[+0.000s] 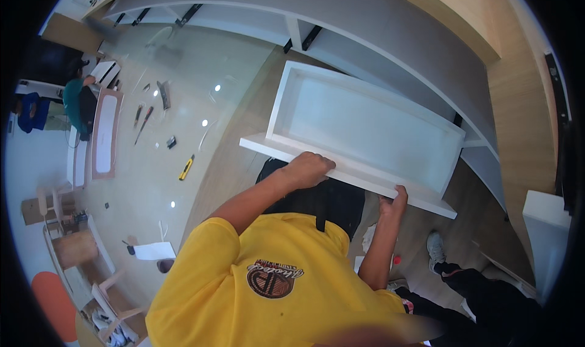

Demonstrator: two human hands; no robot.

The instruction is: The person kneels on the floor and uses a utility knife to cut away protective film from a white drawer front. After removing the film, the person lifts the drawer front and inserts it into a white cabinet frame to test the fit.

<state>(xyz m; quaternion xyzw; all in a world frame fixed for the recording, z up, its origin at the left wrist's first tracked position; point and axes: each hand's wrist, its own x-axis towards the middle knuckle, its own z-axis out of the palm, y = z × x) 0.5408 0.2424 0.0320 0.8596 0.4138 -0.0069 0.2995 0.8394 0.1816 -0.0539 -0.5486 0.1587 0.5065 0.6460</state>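
A white drawer (357,175) with a long front panel lies open side up in front of me, its far side close to the low cabinet (365,67). My left hand (309,169) is closed over the top edge of the front panel, left of its middle. Farther right, my right hand (393,203) grips the same panel, with the thumb on top and the other fingers partly hidden beneath. The drawer's inside shows a plain pale bottom. Black drawer runners (311,38) are fixed inside the cabinet's bays.
On the floor to the left lie a yellow utility knife (186,168), a screwdriver (144,125) and other small tools. Someone's legs in black trousers (487,292) stand close on the right. Two people (79,103) are at the far left beside a long panel (106,134).
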